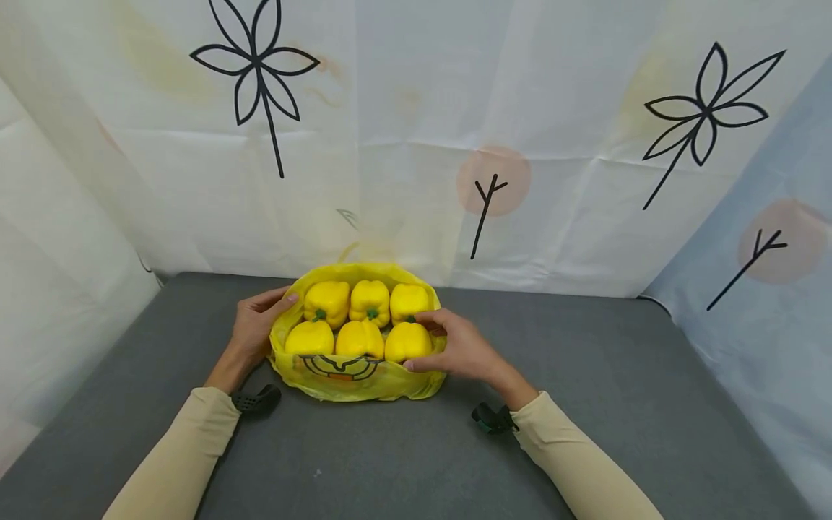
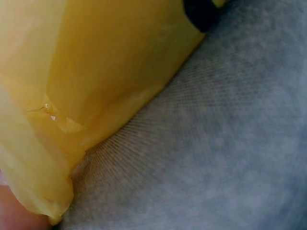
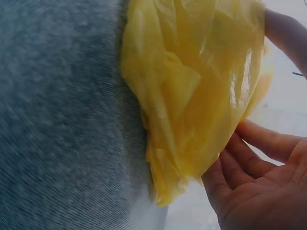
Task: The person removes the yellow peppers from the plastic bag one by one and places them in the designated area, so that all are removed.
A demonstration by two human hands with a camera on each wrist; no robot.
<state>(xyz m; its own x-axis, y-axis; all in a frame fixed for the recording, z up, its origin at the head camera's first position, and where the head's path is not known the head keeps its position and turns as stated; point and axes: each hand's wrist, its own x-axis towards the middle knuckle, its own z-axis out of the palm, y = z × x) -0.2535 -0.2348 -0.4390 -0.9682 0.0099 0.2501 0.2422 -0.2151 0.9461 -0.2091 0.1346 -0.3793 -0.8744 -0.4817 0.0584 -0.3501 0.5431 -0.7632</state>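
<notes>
Six yellow bell peppers (image 1: 370, 300), two rows of three, inside one open yellow plastic bag (image 1: 383, 386) on the grey bench (image 1: 364, 462). Front row's lower parts hidden by the bag; wrist views show mostly its film. Two beige sleeves (image 1: 178, 448), cut off below. Left grip (image 1: 252, 326) pinches the left rim; right grip (image 1: 464, 348), thumb forward, curls round the front-right pepper.

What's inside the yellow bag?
Six yellow peppers sit inside the bag in two rows of three. The right hand partly covers the front right one. Whatever lies underneath them can't be seen.
</notes>
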